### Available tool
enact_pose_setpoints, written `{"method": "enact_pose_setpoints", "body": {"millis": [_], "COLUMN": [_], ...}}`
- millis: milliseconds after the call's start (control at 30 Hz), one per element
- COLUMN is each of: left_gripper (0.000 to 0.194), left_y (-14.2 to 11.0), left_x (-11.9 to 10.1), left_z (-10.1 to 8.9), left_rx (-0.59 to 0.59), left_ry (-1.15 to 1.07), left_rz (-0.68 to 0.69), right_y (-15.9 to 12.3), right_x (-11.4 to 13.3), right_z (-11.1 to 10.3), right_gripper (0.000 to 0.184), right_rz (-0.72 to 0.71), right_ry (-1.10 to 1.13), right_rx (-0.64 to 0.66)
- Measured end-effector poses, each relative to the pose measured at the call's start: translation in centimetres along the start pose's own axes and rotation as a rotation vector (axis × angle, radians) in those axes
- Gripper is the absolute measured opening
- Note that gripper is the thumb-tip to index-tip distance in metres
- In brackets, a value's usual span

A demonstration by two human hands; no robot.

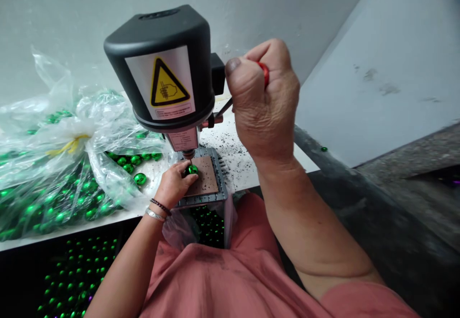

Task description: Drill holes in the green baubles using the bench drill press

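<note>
Head view: L hand (172,186) has its fingers (185,176) pinched on a green bead (191,170), which sits on a brown pad (207,176) right below the drill bit (188,154). R hand (264,100) is clenched on the feed lever (223,108). Risk: if the bit drops w/ L fingers this close, it could nick them, or a loose pinch could let the bead slip. Left of the fingers: plastic bag (53,164) of beads. Right: black swarf (230,157) on the table (247,174). Drill head (158,64) overhangs the pad, limiting access from above.
</note>
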State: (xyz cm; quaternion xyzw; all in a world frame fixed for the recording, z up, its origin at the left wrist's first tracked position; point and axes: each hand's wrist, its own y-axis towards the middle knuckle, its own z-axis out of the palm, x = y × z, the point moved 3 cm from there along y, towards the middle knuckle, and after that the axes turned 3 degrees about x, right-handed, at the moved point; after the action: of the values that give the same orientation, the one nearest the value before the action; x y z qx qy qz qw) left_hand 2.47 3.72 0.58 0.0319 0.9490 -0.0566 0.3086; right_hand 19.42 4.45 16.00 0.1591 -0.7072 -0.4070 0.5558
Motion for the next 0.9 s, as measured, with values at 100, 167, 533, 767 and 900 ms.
{"method": "enact_pose_setpoints", "body": {"millis": [100, 167, 533, 767, 900], "left_gripper": [0.044, 0.044, 0.035, 0.027, 0.029], "left_y": [0.4, 0.5, 0.3, 0.1, 0.1], "left_x": [0.2, 0.3, 0.1, -0.1, 0.1], "left_z": [0.2, 0.4, 0.6, 0.4, 0.6], "left_rx": [0.03, 0.049, 0.032, 0.057, 0.04], "left_ry": [-0.049, -0.079, -0.093, -0.045, -0.049], "left_rz": [0.028, 0.027, 0.061, 0.067, 0.07], "right_y": [0.0, -0.3, -5.7, -7.3, -8.3], "right_x": [0.0, 0.1, 0.2, -0.7, -1.4], "right_z": [0.0, -0.1, -2.1, -1.8, -1.5], "right_gripper": [0.024, 0.025, 0.006, 0.005, 0.004], "right_rz": [-0.008, -0.006, -0.235, -0.243, -0.224], "right_ry": [-0.001, -0.002, -0.431, -0.396, -0.381], "right_rx": [0.004, 0.017, 0.06, -0.037, -0.085]}}
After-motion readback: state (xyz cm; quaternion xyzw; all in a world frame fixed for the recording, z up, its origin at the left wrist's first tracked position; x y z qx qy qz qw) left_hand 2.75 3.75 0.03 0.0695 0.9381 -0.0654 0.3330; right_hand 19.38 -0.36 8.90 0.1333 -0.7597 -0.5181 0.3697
